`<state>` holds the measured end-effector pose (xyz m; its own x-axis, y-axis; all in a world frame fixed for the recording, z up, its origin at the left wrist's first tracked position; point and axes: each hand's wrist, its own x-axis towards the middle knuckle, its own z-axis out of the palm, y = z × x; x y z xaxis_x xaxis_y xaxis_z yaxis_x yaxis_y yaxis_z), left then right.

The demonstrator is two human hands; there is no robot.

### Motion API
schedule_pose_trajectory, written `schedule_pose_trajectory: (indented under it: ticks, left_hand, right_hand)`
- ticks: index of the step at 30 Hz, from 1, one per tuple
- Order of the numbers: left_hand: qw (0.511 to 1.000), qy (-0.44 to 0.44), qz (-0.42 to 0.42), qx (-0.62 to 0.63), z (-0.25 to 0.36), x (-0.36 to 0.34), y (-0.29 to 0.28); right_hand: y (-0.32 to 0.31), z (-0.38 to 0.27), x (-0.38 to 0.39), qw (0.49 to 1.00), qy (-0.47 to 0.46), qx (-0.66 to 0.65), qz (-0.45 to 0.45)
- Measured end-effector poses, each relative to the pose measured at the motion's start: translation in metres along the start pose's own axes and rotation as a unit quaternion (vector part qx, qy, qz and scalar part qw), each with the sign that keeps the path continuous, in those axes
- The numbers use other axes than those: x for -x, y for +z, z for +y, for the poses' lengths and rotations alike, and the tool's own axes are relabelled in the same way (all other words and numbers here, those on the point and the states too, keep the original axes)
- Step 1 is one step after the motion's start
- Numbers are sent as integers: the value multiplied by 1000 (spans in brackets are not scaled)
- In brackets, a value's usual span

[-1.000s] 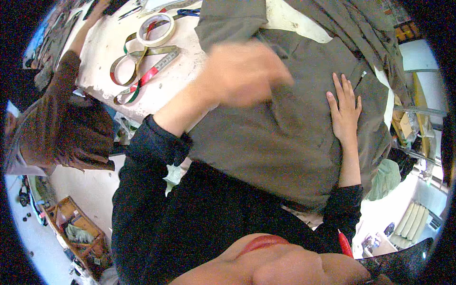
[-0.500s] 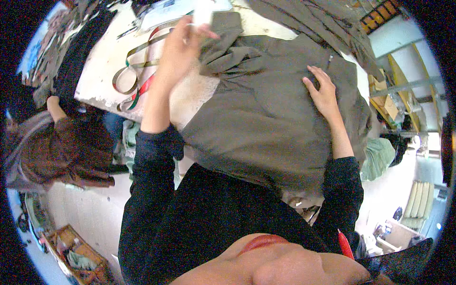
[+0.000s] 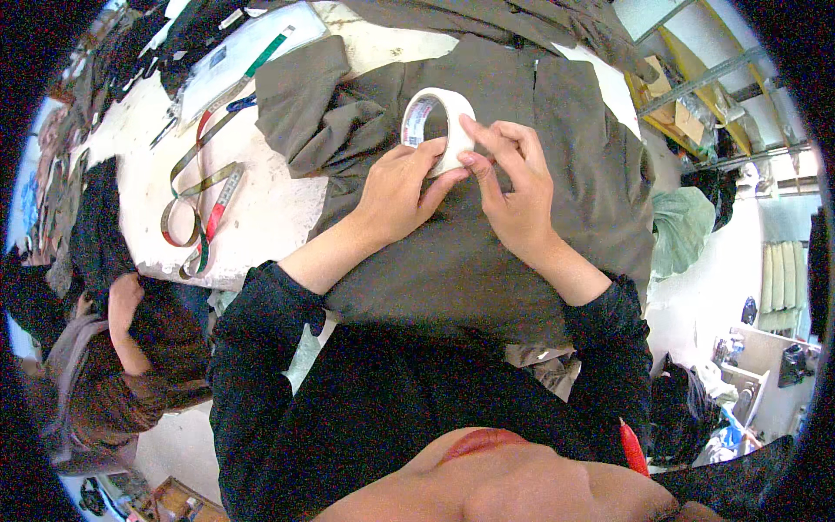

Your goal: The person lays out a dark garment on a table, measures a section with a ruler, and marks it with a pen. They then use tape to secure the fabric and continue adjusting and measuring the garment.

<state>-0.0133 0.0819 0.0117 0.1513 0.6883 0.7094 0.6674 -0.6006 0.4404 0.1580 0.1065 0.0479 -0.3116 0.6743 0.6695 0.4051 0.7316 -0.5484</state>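
Note:
A roll of white tape [image 3: 456, 157] stands on edge above the dark olive-brown garment [image 3: 452, 270], held between my hands. My left hand [image 3: 397, 191] grips the roll's lower left side, with the thumb and fingers around its band. At the roll's right side, my right hand [image 3: 520, 178] pinches at the tape's outer surface with thumb and forefinger. Whether a loose tape end lies between those fingertips is too small to tell. The garment spreads over the table, with a bunched sleeve-like part [image 3: 322, 113] left of the roll.
A coiled measuring tape [image 3: 198, 209] lies on the pale tabletop [image 3: 143, 217] to the left, near blue-handled scissors [image 3: 242, 103]. A co-worker's hand [image 3: 125, 300] rests by black cloth at far left. Shelving [image 3: 704, 96] stands at right, near green cloth [image 3: 684, 228].
My left hand has brought the white tape roll down from the far side to over the garment. My right hand has left the garment and moved left to the roll.

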Motion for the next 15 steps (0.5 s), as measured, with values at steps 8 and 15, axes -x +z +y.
schedule_pose_trajectory:
  ticks: [8, 15]
  left_hand:
    - [997, 25, -64, -46, 6, 1, -9]
    - [994, -19, -102, -32, 12, 1, -9]
  right_hand:
    - [3, 6, 6, 998, 19, -32, 52]
    - [2, -8, 5, 997, 38, 58, -15]
